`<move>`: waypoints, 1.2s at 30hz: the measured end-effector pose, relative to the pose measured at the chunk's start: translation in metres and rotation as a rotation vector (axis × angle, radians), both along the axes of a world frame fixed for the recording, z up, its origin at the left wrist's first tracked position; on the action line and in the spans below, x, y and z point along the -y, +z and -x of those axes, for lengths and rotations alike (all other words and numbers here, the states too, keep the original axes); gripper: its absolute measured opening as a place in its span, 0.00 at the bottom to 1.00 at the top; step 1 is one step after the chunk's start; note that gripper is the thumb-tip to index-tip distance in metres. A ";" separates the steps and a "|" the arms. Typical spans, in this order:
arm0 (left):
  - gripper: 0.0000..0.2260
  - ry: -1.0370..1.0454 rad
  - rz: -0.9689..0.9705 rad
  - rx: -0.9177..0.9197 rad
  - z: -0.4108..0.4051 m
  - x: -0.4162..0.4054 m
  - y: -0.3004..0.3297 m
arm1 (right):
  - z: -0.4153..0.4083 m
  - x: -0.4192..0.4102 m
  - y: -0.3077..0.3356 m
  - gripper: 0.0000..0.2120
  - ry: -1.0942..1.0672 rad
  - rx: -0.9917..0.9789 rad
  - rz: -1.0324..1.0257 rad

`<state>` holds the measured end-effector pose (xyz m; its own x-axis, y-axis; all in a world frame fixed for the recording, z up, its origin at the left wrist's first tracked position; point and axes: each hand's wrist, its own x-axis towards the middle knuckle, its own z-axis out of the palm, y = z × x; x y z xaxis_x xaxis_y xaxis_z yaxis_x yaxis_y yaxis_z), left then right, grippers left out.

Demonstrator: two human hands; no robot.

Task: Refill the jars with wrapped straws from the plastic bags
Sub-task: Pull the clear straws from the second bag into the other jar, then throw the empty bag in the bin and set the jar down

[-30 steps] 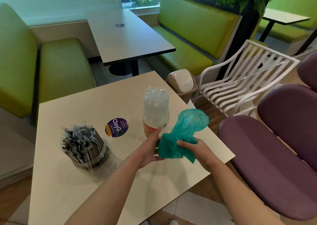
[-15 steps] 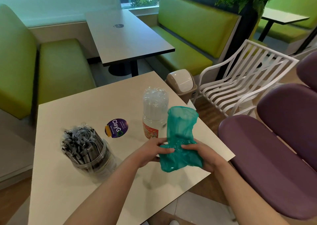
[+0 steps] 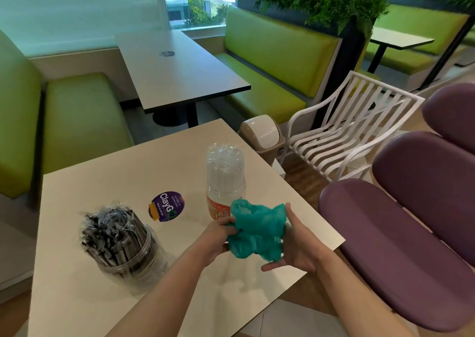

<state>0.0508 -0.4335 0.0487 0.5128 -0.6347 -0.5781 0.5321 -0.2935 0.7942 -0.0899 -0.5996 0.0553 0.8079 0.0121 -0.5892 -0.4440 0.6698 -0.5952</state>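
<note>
A crumpled teal plastic bag (image 3: 257, 231) is bunched between both hands above the table's right front corner. My left hand (image 3: 218, 236) pinches its left side, and my right hand (image 3: 298, 244) cups it from the right and below. A clear jar (image 3: 123, 249) packed with black wrapped straws stands at the table's left. A second clear jar (image 3: 225, 182) with clear wrapped straws and a red-and-white label stands just behind the bag.
The cream table (image 3: 102, 182) carries a round purple sticker (image 3: 166, 206). A small beige swing-lid bin (image 3: 262, 136) and a white slatted chair (image 3: 341, 133) stand to the right. Purple seats (image 3: 401, 234) lie close on the right, green benches and a grey table (image 3: 177, 66) behind.
The teal bag stood tall and open half a second ago. It is now squashed into a low wad between my hands, and my right hand has opened under it.
</note>
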 end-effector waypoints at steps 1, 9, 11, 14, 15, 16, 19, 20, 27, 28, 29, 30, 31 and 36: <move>0.14 -0.011 -0.002 -0.006 0.000 0.000 0.001 | -0.001 -0.003 0.001 0.31 0.007 -0.005 0.063; 0.18 -0.154 0.081 -0.025 -0.003 -0.009 0.014 | -0.019 -0.008 -0.006 0.24 -0.145 0.078 0.267; 0.32 -0.265 0.024 0.039 -0.006 -0.010 0.009 | -0.021 -0.009 -0.007 0.27 -0.157 0.097 0.236; 0.39 -0.300 -0.025 0.134 -0.009 -0.012 -0.001 | -0.021 -0.011 -0.007 0.23 -0.114 0.124 0.373; 0.37 -0.282 -0.041 0.175 -0.009 -0.012 -0.003 | -0.021 -0.013 -0.006 0.20 -0.112 0.107 0.489; 0.35 -0.254 -0.056 0.214 -0.008 -0.011 -0.006 | -0.022 -0.015 -0.004 0.17 -0.135 0.081 0.619; 0.26 -0.155 -0.102 0.294 -0.004 -0.005 -0.011 | -0.023 -0.024 0.000 0.10 -0.250 0.027 0.950; 0.23 -0.129 -0.126 0.318 -0.004 -0.003 -0.014 | -0.023 -0.028 -0.001 0.09 -0.259 0.037 1.017; 0.17 0.033 -0.251 0.369 -0.003 0.014 -0.023 | -0.008 -0.052 -0.013 0.26 -0.124 0.224 1.200; 0.16 0.039 -0.257 0.344 -0.003 0.017 -0.023 | -0.006 -0.052 -0.015 0.31 -0.056 0.224 1.254; 0.16 0.044 -0.247 0.291 -0.001 0.022 -0.022 | -0.005 -0.048 -0.019 0.36 0.020 0.217 1.329; 0.15 0.048 -0.215 0.207 0.000 0.025 -0.020 | -0.004 -0.044 -0.023 0.38 0.082 0.207 1.415; 0.14 0.047 -0.167 0.103 0.002 0.028 -0.016 | -0.004 -0.039 -0.026 0.38 0.108 0.198 1.490; 0.14 -0.001 -0.036 -0.166 0.008 0.037 -0.008 | -0.002 -0.008 -0.031 0.20 -0.020 0.088 1.441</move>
<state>0.0431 -0.4707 0.0405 0.4079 -0.6127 -0.6770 0.6547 -0.3206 0.6846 -0.0883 -0.5921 0.0247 0.8345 -0.5503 -0.0282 -0.3691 -0.5202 -0.7702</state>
